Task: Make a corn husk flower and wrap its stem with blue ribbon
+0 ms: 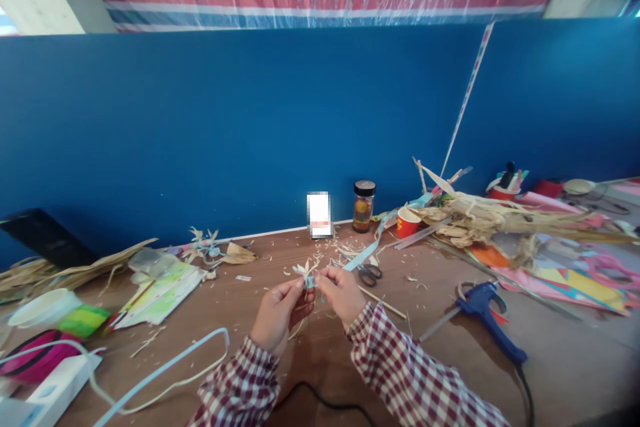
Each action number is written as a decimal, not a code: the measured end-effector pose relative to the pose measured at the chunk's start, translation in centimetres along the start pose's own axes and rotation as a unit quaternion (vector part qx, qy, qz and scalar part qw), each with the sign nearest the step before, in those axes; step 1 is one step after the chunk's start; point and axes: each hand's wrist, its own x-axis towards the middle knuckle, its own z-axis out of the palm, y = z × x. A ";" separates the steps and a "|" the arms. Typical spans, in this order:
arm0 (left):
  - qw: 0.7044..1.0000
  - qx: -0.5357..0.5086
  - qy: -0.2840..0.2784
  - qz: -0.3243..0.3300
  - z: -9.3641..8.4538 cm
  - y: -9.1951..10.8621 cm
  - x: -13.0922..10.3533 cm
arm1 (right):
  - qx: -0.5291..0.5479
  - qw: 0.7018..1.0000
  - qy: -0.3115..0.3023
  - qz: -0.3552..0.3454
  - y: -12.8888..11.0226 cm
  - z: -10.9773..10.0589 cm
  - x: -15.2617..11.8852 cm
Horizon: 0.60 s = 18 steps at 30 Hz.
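Near the middle of the brown table, my left hand [281, 312] pinches the base of a small pale husk flower [303, 269]. Its petals point up and away from me. My right hand [342, 292] is closed on a light blue ribbon [364, 255] right beside the flower. A short piece of the ribbon lies against the flower's base between my fingertips, and the rest trails back past the black scissors [370, 274]. A thin stick [384, 302] lies just right of my right hand.
At right lie a blue glue gun [490, 319], colored papers and dried husks [470, 217]. Behind stand a lidded jar [363, 207] and red paper cup [408, 222]. At left are a painted sheet [160, 295], a power strip [55, 393] and cables. Shavings dot the table [240, 360].
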 end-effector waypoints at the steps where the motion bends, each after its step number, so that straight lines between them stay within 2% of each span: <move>1: 1.000 -0.002 0.002 0.000 0.0 -0.1 0.0 | -0.001 1.000 0.001 0.003 0.1 0.0 0.0; 10: 0.999 -0.020 0.046 0.006 0.3 -0.1 -0.6 | -0.043 0.999 0.006 0.000 0.5 -0.1 0.1; 18: 0.998 -0.015 0.058 0.006 -0.6 -1.0 -0.1 | -0.056 0.998 -0.002 -0.011 1.5 -0.4 0.3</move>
